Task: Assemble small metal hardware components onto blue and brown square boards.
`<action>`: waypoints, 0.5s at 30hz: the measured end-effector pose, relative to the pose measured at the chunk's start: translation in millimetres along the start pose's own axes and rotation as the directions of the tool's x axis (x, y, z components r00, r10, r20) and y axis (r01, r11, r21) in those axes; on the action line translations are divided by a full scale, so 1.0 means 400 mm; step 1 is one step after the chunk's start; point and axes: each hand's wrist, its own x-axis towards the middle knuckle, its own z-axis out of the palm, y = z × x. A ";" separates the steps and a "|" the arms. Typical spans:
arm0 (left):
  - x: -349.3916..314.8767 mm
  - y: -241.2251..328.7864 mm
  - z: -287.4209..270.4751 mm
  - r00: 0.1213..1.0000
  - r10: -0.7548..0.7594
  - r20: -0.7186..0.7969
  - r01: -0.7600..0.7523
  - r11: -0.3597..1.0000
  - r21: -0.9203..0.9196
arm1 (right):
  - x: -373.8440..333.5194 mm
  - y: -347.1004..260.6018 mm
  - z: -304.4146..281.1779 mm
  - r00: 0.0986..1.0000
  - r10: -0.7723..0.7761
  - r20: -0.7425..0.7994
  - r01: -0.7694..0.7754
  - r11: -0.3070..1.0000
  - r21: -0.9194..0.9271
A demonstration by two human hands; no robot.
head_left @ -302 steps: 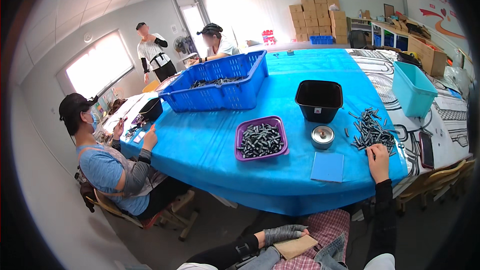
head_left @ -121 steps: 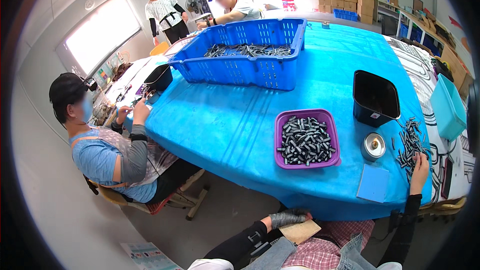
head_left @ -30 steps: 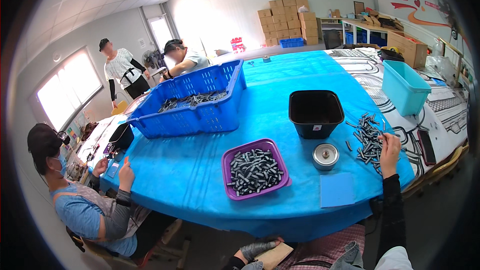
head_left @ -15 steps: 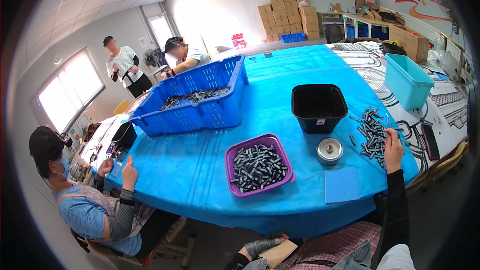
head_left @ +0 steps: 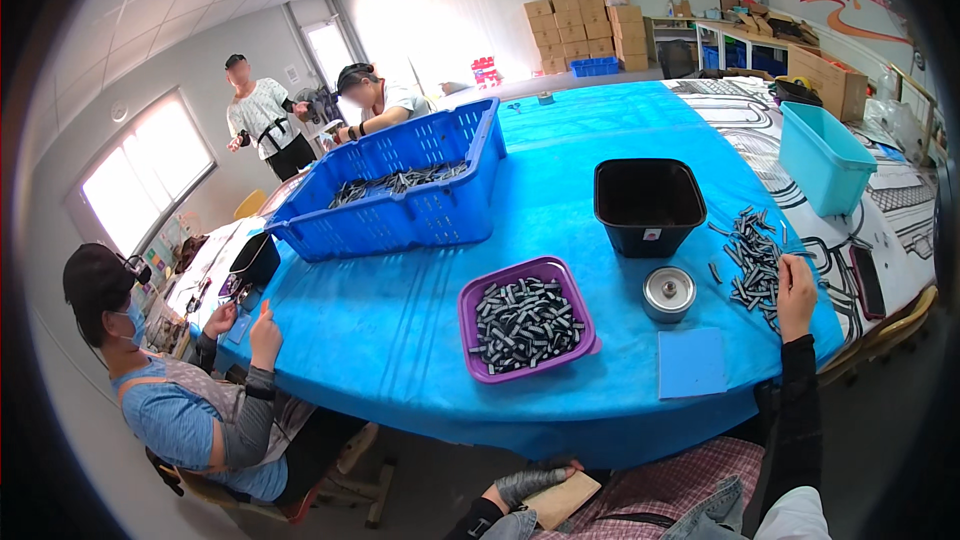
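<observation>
At the right end of the blue-covered table, my right hand is at the near right edge of a loose pile of small black-and-grey strips. Its fingers are curled together; whatever they hold, if anything, is too small to make out. My left hand, wrapped in grey, rests low by my lap and grips a flat tan piece. Between the hands on the table stand a purple tub full of similar strips, a round metal container with a knob on top, and a flat blue square.
A black square bin stands behind the metal container. A large blue crate holds more strips at the left. Farther right are a turquoise bin and a phone. A co-worker sits at the left; two more people are behind the crate.
The whole view has shifted slightly. My right hand stays by the pile, its fingers more curled now. At the back, the standing person's arms have moved apart.
</observation>
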 end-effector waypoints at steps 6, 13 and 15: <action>0.012 -0.004 -0.007 0.998 0.061 0.023 -0.061 0.998 0.022 | 0.014 -0.019 -0.011 0.997 -0.073 -0.038 0.073 0.997 0.014; -0.024 0.021 0.037 0.999 0.033 0.026 -0.033 0.999 -0.013 | 0.015 -0.022 -0.019 0.994 -0.101 -0.041 0.098 0.994 -0.057; -0.039 0.035 0.058 0.999 0.036 0.006 -0.036 0.999 -0.005 | 0.010 -0.011 -0.017 0.999 -0.049 0.024 0.051 0.994 -0.098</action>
